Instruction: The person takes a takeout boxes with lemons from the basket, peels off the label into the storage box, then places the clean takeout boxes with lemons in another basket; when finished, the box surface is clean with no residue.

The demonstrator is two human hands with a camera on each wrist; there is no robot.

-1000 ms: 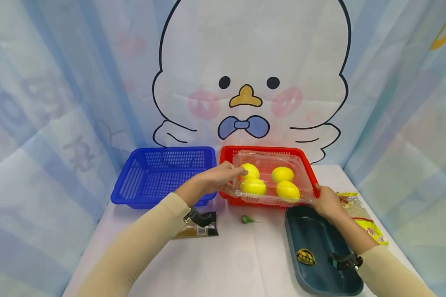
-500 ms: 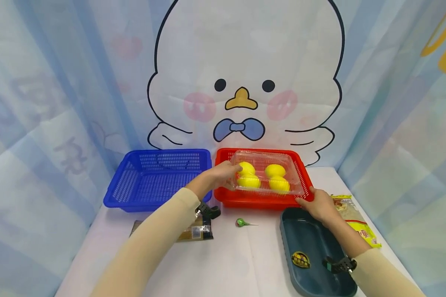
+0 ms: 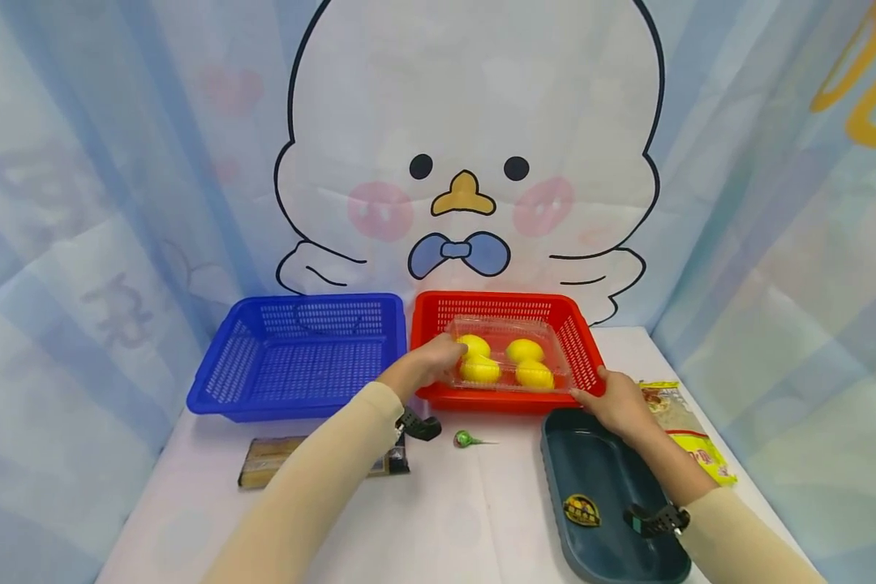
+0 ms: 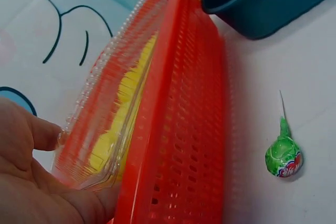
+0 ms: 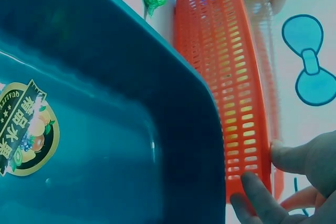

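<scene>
My left hand [image 3: 434, 359] grips the left end of a clear plastic box [image 4: 105, 140], thumb on its upper edge and fingers low at its side. Several yellow, lemon-like ovals [image 3: 524, 351] lie inside the box. It sits within the outline of the red basket [image 3: 507, 401], sloping a little toward the front. At the basket's front right corner, my right hand [image 3: 615, 403] pinches the rim, thumb inside and fingers against the outer wall [image 5: 239, 129]. The undersides of the box and the left fingertips are partly hidden by the basket wall.
A blue basket [image 3: 222, 401] stands left of the red one. In front lie a green-wrapped lollipop [image 3: 463, 439] and a noodle-like pack [image 3: 270, 461], partly under the left forearm. A dark teal tray [image 3: 613, 462] and a yellow food packet [image 3: 682, 422] are at right.
The clear box has gone down into the red basket with the left hand still holding its end. The right hand stays at the basket's right corner. The head view has shifted slightly right.
</scene>
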